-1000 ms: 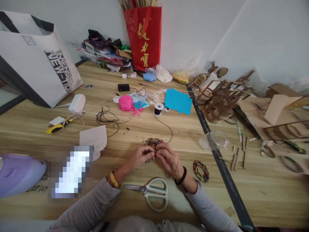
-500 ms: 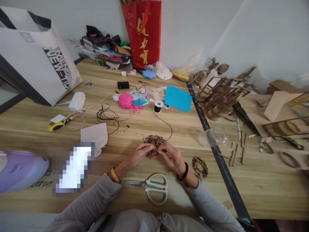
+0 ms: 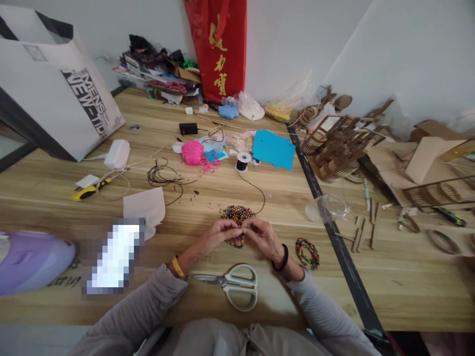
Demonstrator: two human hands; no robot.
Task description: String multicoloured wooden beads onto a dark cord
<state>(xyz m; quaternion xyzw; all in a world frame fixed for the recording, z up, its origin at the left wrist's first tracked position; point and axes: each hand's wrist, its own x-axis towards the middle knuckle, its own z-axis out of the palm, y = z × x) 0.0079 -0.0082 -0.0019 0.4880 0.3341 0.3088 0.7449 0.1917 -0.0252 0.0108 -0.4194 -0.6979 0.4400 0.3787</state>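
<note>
Pinching bead strand [image 3: 237, 241] between fingertips of your left hand [image 3: 218, 234] and right hand [image 3: 264, 236], just behind scissors [image 3: 232, 287]; bead pile [image 3: 237, 214] beyond.

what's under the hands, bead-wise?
Left hand and right hand meet fingertip to fingertip over a short beaded strand. The loose bead pile lies just beyond. Anything beneath the palms is hidden.

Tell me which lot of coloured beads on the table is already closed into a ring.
The beaded ring lying alone just past the right hand toward the black strip. The other lot, the loose bead pile beyond both hands' fingertips, is only a heap.
</note>
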